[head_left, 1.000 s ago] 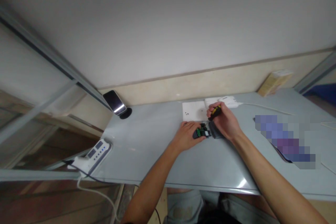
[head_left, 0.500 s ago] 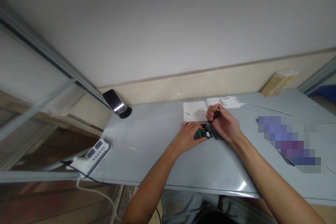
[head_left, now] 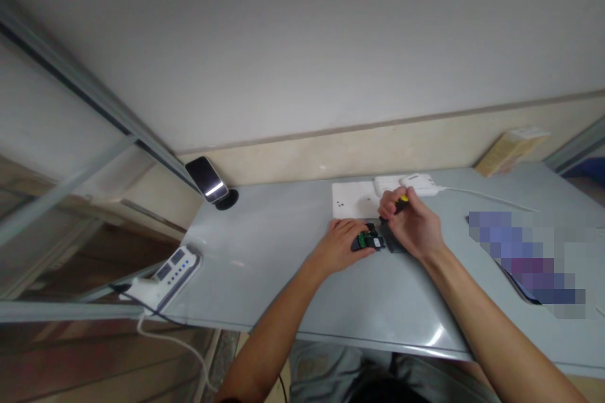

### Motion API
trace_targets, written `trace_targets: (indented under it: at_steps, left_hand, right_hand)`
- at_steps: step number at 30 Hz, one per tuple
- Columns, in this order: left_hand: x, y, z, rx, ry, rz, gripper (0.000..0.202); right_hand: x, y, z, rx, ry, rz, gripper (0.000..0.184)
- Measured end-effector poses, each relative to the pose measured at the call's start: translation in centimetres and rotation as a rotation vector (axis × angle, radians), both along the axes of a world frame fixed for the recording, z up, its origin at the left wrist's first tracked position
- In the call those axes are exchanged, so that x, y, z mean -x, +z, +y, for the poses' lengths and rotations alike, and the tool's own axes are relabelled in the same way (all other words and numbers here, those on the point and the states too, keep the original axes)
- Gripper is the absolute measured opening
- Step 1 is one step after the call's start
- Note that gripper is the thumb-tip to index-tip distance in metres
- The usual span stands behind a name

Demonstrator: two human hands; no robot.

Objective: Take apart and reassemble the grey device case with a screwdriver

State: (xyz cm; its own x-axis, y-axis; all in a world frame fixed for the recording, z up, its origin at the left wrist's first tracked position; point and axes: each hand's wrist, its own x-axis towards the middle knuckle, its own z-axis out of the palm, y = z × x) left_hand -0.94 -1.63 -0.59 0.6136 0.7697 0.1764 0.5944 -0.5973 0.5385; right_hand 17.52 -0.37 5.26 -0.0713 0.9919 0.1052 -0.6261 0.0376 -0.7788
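An opened black device (head_left: 368, 241) on a grey table (head_left: 255, 258) is held by the left hand (head_left: 341, 245); a tool (head_left: 402, 203) is gripped in the right hand (head_left: 418, 224).

A white power strip (head_left: 172, 278) is set at the near left. Mid-table, green circuitry (head_left: 362, 240) and a white label (head_left: 377, 242), too small to be read, are exposed on the device, partly covered by the left hand's curled fingers. Just beside it, a dark flat piece (head_left: 392, 242) is partly hidden by the right hand; the tool's yellow-and-black handle is enclosed there, its tip hard to make out. At right, a flat item (head_left: 524, 294) is masked by pixel blocks. Farthest off, a phone (head_left: 206, 179) is propped on a stand (head_left: 227, 200), and a yellowish box (head_left: 510, 150) is seen too faintly to be read.
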Motion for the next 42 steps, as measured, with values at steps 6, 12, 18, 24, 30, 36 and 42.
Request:
trace_targets:
  at_steps: [6, 12, 18, 24, 30, 36, 42]
  left_hand:
    - [0.0, -0.4, 0.1, -0.002, 0.000, -0.016, 0.035]
    - [0.1, -0.6, 0.0, -0.006, -0.004, -0.022, 0.037]
    - [0.2, -0.6, 0.1, -0.015, -0.010, -0.023, 0.036]
    - [0.2, -0.4, 0.0, 0.001, -0.006, -0.026, 0.036]
    - [0.1, -0.3, 0.0, 0.003, -0.001, -0.031, 0.036]
    - [0.1, -0.4, 0.1, -0.008, -0.008, -0.040, 0.036]
    - [0.0, -0.4, 0.1, 0.007, 0.000, -0.035, 0.038]
  right_hand:
    - [-0.4, -0.3, -0.3, 0.051, -0.007, -0.006, 0.045]
    - [-0.3, -0.4, 0.0, -0.004, 0.017, 0.045, 0.042]
    - [-0.7, -0.4, -0.1, 0.036, -0.006, -0.012, 0.039]
    - [0.1, -0.5, 0.1, -0.034, -0.024, -0.067, 0.042]
    - [0.5, -0.8, 0.0, -0.033, -0.038, -0.123, 0.033]
    - [0.6, -0.7, 0.8, -0.064, -0.040, -0.151, 0.044]
    - [1.1, -0.3, 1.6, -0.037, 0.034, -0.168, 0.045]
